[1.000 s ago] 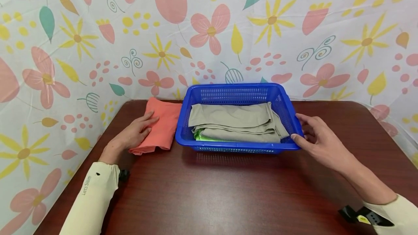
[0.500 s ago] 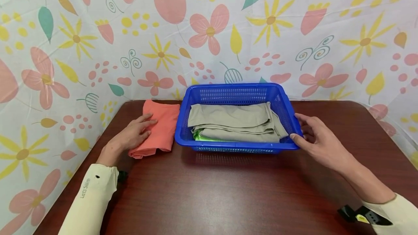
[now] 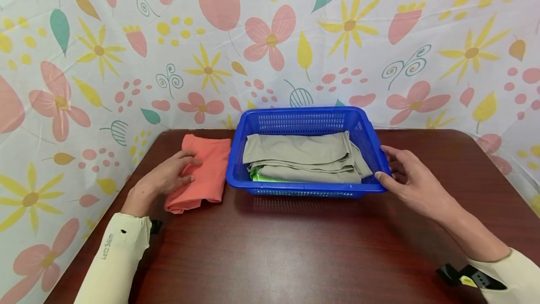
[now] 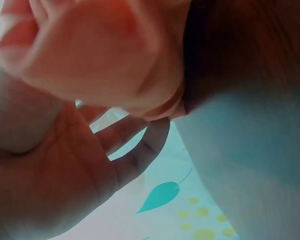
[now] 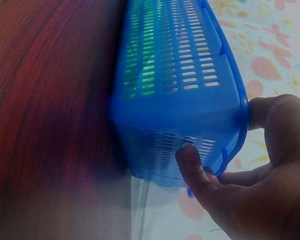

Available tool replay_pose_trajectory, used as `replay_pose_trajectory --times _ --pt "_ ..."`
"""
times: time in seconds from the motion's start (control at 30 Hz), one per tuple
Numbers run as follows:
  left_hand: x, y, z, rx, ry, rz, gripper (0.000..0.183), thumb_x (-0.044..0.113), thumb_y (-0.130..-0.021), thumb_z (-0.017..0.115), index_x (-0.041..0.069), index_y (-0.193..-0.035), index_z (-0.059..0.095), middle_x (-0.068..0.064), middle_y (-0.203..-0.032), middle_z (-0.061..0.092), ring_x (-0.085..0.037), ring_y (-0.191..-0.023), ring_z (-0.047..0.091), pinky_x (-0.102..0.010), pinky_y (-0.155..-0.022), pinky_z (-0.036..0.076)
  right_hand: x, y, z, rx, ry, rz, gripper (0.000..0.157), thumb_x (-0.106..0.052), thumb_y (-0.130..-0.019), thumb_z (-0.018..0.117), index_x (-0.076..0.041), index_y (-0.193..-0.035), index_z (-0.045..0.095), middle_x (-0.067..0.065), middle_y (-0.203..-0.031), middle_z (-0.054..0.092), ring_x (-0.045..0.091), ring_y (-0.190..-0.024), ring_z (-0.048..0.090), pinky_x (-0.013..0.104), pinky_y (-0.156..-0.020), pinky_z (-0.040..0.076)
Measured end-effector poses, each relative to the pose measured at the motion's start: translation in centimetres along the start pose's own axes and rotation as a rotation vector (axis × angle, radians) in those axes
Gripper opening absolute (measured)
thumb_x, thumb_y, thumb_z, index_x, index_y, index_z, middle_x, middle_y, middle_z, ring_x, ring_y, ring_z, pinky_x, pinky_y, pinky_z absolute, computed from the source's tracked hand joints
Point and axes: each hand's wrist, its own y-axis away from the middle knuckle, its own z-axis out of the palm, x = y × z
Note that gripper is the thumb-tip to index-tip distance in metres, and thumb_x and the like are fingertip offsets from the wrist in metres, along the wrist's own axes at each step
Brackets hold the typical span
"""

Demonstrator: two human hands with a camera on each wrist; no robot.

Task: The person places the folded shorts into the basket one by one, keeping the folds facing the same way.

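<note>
At the left of the head view, a folded coral cloth (image 3: 206, 168) lies on the table beside a blue plastic basket (image 3: 295, 187). My left hand (image 3: 162, 177) rests on the cloth's left side, fingers relaxed and slightly bent. In the left wrist view the cloth (image 4: 100, 55) bulges close to the camera, its edge touching the fingertips. My right hand (image 3: 417, 184) holds the basket's right end, thumb at the front corner of the rim. The right wrist view shows its fingers bent against the basket's outer wall (image 5: 175, 115). Folded grey-beige cloths (image 3: 299, 151) lie inside the basket.
Under the grey-beige cloths, a bit of bright green cloth (image 3: 263, 177) shows. The dark brown table (image 3: 270, 247) reaches back to a floral-patterned curtain (image 3: 270, 41), which also runs along the left side.
The coral cloth has slid a little toward me and slightly left, its back edge now lower in view. My left hand moved slightly with it. The right hand and basket look unchanged.
</note>
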Motion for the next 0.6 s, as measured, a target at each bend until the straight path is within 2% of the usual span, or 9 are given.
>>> replay_pose_trajectory --times 0.47,0.6 --pt "1.2 0.6 -0.4 -0.055 0.009 -0.041 0.039 0.015 -0.094 0.082 0.01 -0.13 0.069 -0.014 -0.146 0.048 -0.038 -0.125 0.054 -0.059 -0.107 0.048 -0.1 0.0 0.1 -0.008 -0.015 0.01 0.068 -0.006 -0.102 0.07 0.01 -0.158 0.034 0.028 -0.132 0.052 0.039 -0.107 0.062 0.005 -0.077 0.048" --pt "1.3 0.9 -0.3 -0.055 0.005 -0.033 0.038 0.018 -0.093 0.084 0.012 -0.128 0.07 -0.012 -0.142 0.049 -0.036 -0.12 0.056 -0.056 -0.103 0.051 -0.1 0.0 0.1 -0.007 -0.019 0.007 0.068 -0.006 -0.102 0.07 0.01 -0.158 0.034 0.028 -0.132 0.053 0.036 -0.106 0.063 0.005 -0.078 0.048"
